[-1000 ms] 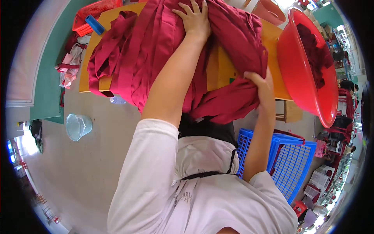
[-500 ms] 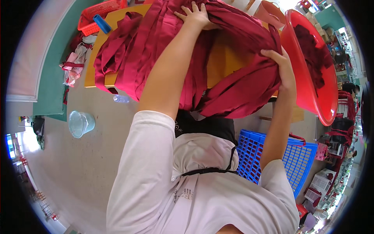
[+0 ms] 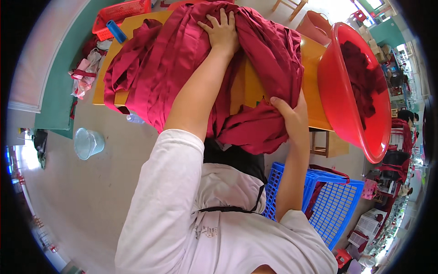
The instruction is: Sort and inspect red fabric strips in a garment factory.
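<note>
A large heap of dark red satiny fabric (image 3: pixel 178 55) spreads over a yellow wooden table (image 3: pixel 312 61) and hangs off its near edge. My left hand (image 3: pixel 223 34) lies on top of the heap, fingers spread and pressing on the cloth. At the right side of the heap, my right hand (image 3: pixel 294 116) grips a gathered fold, thumb on top and the other fingers hidden beneath. That bunched part droops over the near edge in front of my waist. Narrow strips of the same cloth lie at the heap's left end.
A big red tub (image 3: pixel 333 86) with dark red cloth inside stands tilted at the right. Below it is a blue plastic basket (image 3: pixel 335 210). A red basket (image 3: pixel 121 16) and a blue cylinder (image 3: pixel 117 31) are at the far left; a pale bucket (image 3: pixel 88 144) stands on the floor.
My right hand has moved left and nearer to me, drawing the fabric's right side inward and baring table beside the tub. My left hand stays spread on the heap, slightly lower in view.
</note>
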Motion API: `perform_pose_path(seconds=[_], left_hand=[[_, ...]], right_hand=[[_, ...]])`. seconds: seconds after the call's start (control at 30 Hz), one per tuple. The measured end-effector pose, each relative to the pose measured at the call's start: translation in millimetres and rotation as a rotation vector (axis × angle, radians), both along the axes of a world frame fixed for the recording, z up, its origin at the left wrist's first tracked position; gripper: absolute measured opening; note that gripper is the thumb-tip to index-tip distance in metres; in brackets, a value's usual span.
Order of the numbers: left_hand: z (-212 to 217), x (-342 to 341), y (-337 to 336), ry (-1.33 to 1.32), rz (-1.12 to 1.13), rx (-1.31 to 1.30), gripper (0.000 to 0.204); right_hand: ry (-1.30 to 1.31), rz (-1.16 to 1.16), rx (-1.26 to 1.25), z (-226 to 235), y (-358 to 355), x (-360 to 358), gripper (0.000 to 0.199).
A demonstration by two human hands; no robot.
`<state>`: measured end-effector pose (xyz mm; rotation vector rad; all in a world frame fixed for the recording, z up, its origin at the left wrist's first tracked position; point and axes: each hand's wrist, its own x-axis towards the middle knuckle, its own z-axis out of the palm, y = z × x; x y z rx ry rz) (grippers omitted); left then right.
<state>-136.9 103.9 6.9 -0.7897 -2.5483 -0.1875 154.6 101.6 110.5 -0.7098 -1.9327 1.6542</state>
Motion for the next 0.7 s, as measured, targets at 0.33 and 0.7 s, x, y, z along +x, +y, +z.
perform_pose_path(seconds=[0.33, 0.7], left_hand=[[4.2, -7.0, -5.9, -0.002, -0.024, -0.048, 0.084], [-1.2, -23.9, -13.4, 0.060, -0.061, -0.059, 0.082]], right_hand=[[0.009, -0.072, -0.063, 42.4, -14.8, 53.6, 0.054], [-0.280, -0.167, 0.143, 94.8, -40.4, 199.9, 0.061]])
